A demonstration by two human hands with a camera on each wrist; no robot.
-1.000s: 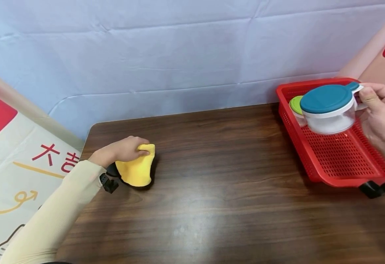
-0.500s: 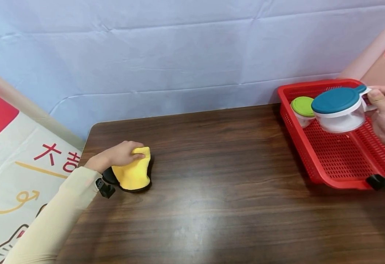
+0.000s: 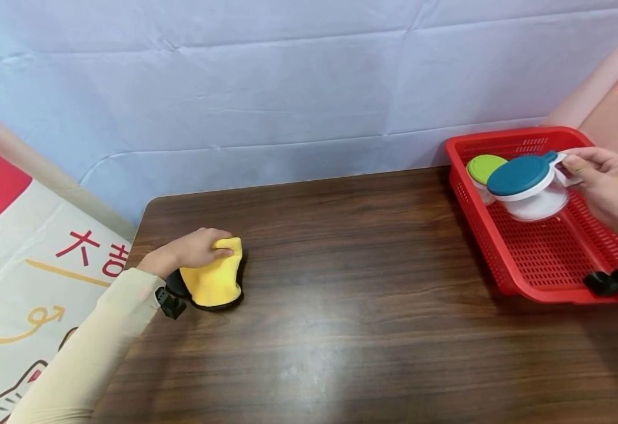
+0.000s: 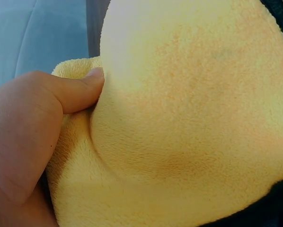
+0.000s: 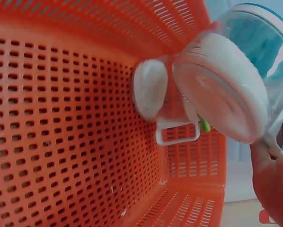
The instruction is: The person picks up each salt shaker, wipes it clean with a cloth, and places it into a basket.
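Observation:
In the head view my right hand point(image 3: 608, 188) grips the white handle of a clear seasoning jar with a blue lid point(image 3: 519, 175). The jar hangs tilted over the red basket point(image 3: 558, 294); the right wrist view shows white contents in the jar point(image 5: 222, 87). A second clear jar with a lime-green lid point(image 3: 485, 169) stands in the basket's far left corner, its white handle point(image 5: 179, 133) visible from the wrist. At the left, my left hand point(image 3: 195, 247) pinches a yellow cloth point(image 3: 215, 282) with a dark edge, thumb on top point(image 4: 80, 92). The cloth's underside is hidden.
The brown wooden table point(image 3: 341, 282) spreads between the cloth and the basket. A pale blue sheet point(image 3: 288, 88) stands behind it, with printed panels at both sides. Small white bits lie on the basket's perforated floor point(image 5: 84, 137).
The blue-lidded jar shifted right, then back left and lower, and now tilts more to the left. The left hand and cloth slid slightly left, then stayed nearly still.

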